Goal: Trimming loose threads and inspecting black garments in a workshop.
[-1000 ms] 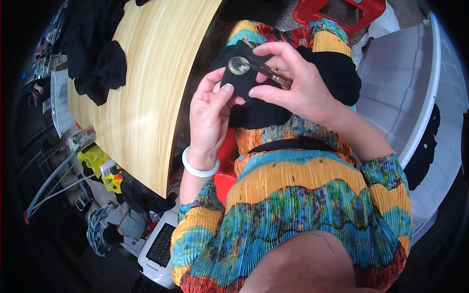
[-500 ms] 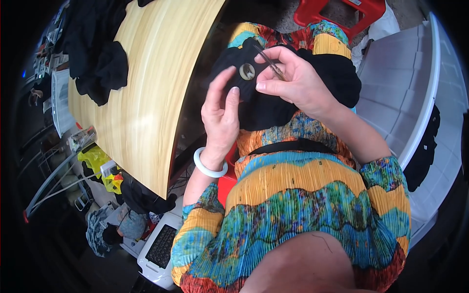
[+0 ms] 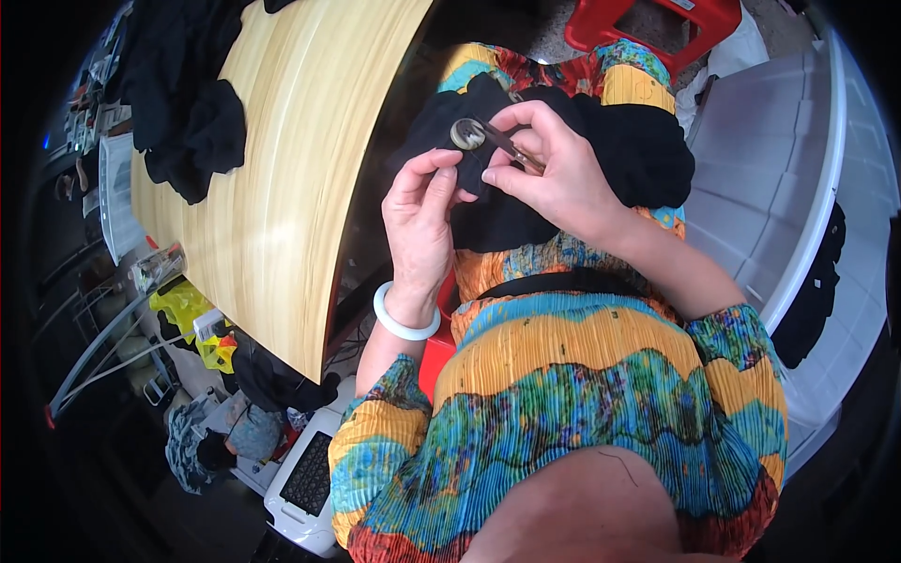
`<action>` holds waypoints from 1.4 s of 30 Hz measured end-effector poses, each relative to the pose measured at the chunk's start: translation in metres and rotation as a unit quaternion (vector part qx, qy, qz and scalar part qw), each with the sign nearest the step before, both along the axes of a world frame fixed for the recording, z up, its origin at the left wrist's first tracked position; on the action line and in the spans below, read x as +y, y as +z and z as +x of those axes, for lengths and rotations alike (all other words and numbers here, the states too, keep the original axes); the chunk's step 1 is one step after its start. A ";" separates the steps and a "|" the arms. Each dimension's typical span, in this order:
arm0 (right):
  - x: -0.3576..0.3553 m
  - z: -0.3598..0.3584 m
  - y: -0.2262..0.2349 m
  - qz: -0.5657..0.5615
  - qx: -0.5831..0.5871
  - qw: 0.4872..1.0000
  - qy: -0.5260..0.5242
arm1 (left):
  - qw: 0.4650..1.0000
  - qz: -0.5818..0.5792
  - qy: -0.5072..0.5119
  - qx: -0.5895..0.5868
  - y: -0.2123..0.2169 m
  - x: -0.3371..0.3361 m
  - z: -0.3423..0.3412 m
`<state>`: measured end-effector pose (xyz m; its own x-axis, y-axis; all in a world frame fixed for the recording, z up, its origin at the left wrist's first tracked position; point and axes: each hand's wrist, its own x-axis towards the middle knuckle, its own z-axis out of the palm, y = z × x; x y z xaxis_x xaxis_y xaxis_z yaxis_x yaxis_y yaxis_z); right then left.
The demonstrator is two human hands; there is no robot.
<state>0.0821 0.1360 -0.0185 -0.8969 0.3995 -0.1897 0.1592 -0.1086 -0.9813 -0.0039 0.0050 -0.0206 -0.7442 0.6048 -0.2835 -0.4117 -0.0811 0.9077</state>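
A black garment lies bunched across my lap, with a round, pale-centred button on it. My left hand, a white bangle at its wrist, pinches the black cloth just below the button. In my right hand is a dark pair of thread snips, held between thumb and fingers. Their tips point left and reach the button's right edge. Whether the blades touch a thread is too small to tell.
A light wood table stands at the left, with black clothes heaped on its far end. To the right is a large white plastic bin. A red stool stands beyond my knees.
My left hand has closed from spread fingers onto the cloth below the button. The snips have swung down and left to the button, which has shifted slightly up and left.
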 end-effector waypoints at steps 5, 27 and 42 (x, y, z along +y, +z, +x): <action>0.002 0.000 -0.005 -0.132 0.050 0.990 0.009 | 0.999 -0.026 0.012 0.027 0.001 0.002 0.002; -0.004 -0.006 -0.009 -0.049 0.075 0.995 -0.050 | 0.940 -0.121 -0.014 0.319 -0.004 -0.002 0.009; -0.016 -0.008 0.004 0.101 0.123 0.985 -0.064 | 0.776 -0.093 0.034 0.622 -0.019 0.009 -0.001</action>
<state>0.0741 0.1198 -0.0143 -0.8462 0.5189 0.1216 -0.0883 0.0886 -0.9921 -0.0051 0.0138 -0.0391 -0.5406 0.5869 0.6028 0.7932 0.1168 0.5977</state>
